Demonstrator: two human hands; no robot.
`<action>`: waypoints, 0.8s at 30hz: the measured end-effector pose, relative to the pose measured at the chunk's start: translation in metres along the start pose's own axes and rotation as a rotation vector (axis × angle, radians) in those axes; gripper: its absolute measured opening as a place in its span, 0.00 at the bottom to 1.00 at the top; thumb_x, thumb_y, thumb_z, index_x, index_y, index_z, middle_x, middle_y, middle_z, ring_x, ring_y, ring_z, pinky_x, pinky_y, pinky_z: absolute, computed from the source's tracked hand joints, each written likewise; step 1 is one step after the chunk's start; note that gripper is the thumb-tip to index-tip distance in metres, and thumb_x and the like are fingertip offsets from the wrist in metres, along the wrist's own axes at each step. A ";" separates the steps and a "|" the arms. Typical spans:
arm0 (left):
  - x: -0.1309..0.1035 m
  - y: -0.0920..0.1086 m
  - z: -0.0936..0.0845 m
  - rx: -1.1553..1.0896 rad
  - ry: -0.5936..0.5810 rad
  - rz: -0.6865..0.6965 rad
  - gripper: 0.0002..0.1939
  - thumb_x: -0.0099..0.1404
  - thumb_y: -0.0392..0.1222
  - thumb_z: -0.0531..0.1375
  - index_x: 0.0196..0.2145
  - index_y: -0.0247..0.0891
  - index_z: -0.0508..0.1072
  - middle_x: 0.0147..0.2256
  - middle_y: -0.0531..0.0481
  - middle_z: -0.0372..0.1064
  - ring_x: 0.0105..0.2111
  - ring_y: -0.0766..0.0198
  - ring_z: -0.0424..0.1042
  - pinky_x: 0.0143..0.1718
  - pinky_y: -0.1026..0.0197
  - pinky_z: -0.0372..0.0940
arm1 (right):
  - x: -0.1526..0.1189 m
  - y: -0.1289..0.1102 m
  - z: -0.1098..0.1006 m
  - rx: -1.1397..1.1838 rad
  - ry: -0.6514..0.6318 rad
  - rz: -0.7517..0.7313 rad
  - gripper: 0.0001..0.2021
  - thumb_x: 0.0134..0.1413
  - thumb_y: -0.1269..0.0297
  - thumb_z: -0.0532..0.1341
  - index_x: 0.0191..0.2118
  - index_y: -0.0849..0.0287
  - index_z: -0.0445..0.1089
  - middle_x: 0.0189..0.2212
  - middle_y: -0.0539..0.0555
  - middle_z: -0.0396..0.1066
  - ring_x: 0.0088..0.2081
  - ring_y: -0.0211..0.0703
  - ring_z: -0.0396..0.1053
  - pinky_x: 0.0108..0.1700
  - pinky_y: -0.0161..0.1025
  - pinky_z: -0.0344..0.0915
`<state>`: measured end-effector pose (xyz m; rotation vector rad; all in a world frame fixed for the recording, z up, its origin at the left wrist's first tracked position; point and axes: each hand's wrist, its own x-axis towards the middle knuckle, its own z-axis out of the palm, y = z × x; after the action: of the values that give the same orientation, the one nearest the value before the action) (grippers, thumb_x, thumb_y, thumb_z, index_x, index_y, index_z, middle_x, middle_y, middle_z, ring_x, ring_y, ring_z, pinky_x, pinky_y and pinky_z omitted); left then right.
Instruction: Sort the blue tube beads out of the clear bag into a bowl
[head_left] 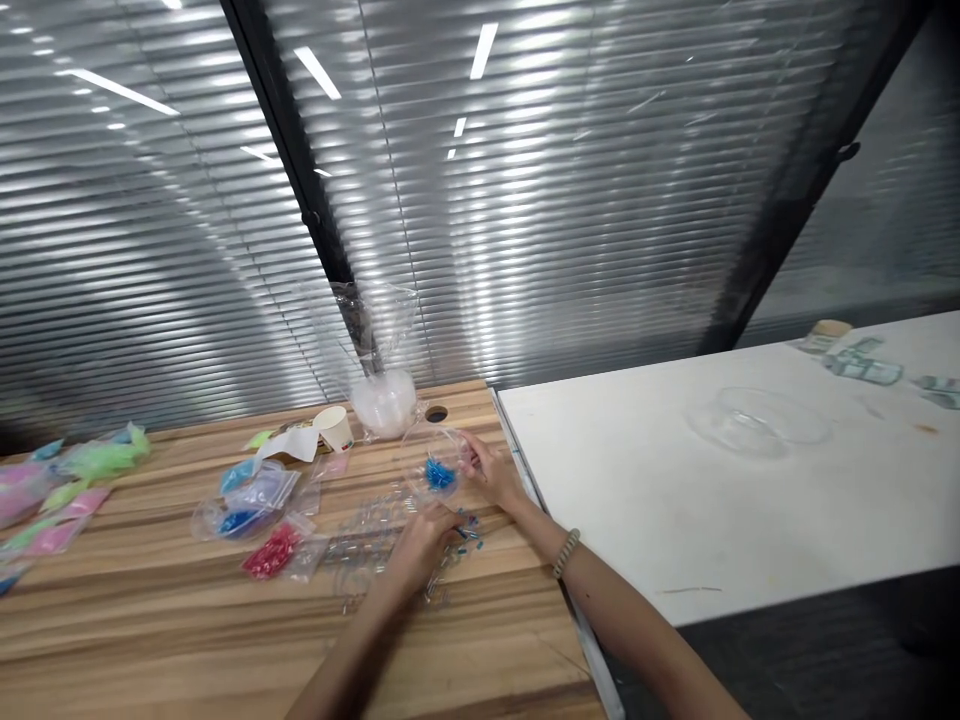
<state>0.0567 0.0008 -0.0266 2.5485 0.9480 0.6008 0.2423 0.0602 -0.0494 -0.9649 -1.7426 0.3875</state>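
Blue, glossy little pieces [439,474] lie in a tight heap inside a clear, thin-walled round plastic container [411,462], bright against its see-through wall. The container is on the wood-grained brown desk [187,620], near its right edge, and tilts slightly or lies flat; which, I cannot tell. The right hand [491,472], a beaded bracelet [567,553] on its wrist, grips the container's right side between thumb and fingers. The left hand [429,540] is just below, palm down, its fingers curled low among small, shiny, translucent tube-like pieces [375,525]. Most of these look clear or greyish; a few by the fingertips are blue or teal. Whether the left hand pinches one, I cannot tell.

The loose pieces spread over the desk to the left and below the container. Left of them lie a heap of red pieces [271,552] by a clear plastic bag, and a clear round dish [206,520] with deep blue pieces and a bag on it. Behind stand a white paper cup [334,429] and a whitish rounded bundle in clear plastic [385,402].
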 end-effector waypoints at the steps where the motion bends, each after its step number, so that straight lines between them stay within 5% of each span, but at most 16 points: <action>1: 0.000 0.001 0.000 0.031 -0.002 0.015 0.11 0.64 0.31 0.53 0.39 0.37 0.75 0.34 0.46 0.71 0.37 0.60 0.68 0.42 0.58 0.62 | 0.000 0.000 0.000 0.003 0.003 0.002 0.25 0.58 0.55 0.51 0.59 0.59 0.57 0.39 0.57 0.68 0.31 0.40 0.67 0.35 0.38 0.68; 15: -0.002 0.007 0.006 0.226 -0.048 0.066 0.09 0.65 0.29 0.53 0.40 0.34 0.71 0.36 0.45 0.69 0.38 0.58 0.65 0.41 0.57 0.61 | -0.002 0.001 -0.001 -0.006 -0.009 0.022 0.27 0.59 0.52 0.51 0.59 0.61 0.56 0.40 0.57 0.68 0.33 0.41 0.67 0.37 0.38 0.68; 24: -0.004 0.006 0.005 -0.122 0.125 -0.058 0.13 0.65 0.30 0.50 0.38 0.35 0.73 0.37 0.44 0.69 0.39 0.60 0.67 0.42 0.59 0.61 | -0.001 0.000 -0.002 -0.022 -0.011 0.032 0.28 0.59 0.50 0.50 0.58 0.63 0.57 0.40 0.59 0.68 0.35 0.44 0.68 0.38 0.41 0.68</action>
<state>0.0600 -0.0068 -0.0296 2.3905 0.9916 0.7836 0.2444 0.0590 -0.0497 -1.0088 -1.7462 0.3950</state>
